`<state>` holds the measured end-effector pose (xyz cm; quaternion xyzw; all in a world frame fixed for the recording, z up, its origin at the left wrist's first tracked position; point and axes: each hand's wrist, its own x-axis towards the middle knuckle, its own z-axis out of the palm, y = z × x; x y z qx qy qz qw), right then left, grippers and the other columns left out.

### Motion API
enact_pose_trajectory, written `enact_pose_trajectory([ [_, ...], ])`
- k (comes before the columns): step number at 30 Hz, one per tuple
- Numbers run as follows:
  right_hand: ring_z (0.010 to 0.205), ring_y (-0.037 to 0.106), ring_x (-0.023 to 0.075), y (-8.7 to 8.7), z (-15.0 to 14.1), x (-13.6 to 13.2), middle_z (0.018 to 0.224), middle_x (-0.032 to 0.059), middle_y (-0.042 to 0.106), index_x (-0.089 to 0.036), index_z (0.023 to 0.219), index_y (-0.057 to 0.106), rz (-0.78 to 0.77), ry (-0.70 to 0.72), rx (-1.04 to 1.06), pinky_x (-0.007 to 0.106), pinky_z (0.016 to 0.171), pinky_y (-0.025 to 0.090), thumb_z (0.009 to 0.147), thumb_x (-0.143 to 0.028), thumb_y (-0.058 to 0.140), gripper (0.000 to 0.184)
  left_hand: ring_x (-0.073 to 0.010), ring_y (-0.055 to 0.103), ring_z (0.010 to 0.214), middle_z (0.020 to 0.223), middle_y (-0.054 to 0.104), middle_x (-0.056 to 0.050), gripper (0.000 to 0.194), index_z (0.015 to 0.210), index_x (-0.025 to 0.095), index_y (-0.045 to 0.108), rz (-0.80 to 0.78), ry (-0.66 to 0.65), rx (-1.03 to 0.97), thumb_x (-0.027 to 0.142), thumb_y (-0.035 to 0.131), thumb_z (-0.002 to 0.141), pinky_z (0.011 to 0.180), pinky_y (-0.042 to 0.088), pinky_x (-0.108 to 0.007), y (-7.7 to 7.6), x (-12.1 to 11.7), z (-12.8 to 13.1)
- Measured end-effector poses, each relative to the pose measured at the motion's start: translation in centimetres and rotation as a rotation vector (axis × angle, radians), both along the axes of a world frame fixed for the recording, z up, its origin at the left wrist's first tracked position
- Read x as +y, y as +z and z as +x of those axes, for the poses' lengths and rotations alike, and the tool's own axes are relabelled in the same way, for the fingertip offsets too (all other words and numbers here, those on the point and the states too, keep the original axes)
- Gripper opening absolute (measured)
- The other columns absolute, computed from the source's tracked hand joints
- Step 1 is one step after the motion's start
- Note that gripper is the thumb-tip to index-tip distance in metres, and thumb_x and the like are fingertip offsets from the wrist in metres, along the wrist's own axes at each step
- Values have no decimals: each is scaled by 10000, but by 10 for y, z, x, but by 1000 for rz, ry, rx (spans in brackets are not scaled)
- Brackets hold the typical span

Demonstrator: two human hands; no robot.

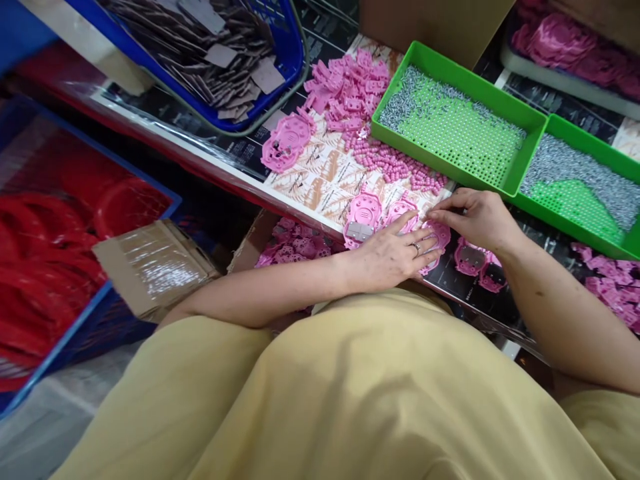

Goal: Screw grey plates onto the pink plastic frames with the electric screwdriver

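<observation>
My left hand (395, 253) lies on a round pink plastic part (434, 239) at the table's near edge, fingers stretched out over it, a ring on one finger. My right hand (475, 215) hovers just beyond it with fingertips pinched together at the part's far rim; what they pinch is too small to make out. More pink round parts (364, 215) lie to the left, one with a grey metal plate in it. Two others (473, 259) sit to the right under my right wrist.
Two green perforated trays (453, 123) (580, 183) hold small metal screws. Loose pink pieces (350, 90) and small pink rollers (400, 167) are heaped behind. A blue basket (293, 47) holds grey-brown cards. A box of pink parts (295, 243) sits below the table; red rings (45, 247) lie at left.
</observation>
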<state>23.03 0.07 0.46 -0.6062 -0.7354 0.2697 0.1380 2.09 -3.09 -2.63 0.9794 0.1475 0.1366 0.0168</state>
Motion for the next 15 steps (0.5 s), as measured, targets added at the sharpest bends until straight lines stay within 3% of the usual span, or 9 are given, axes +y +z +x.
enact_pose_trajectory([
  [3,663,584,135,-2,-2,-1,762,34,685,-220,818,764,46,3,-39,283,651,468,767,-333,734,128,-244,575,1307,1399,605,-90,347,1343,166,582,-1,-6,9,225,490,1013,1153,402,-559,0,0,-1],
  [15,611,550,123,5,0,7,784,20,717,-236,789,749,-19,6,-113,283,624,423,792,-386,698,159,-244,562,1320,1392,611,-103,379,1362,158,568,-7,3,-3,318,498,1026,1151,391,-552,-4,1,0],
])
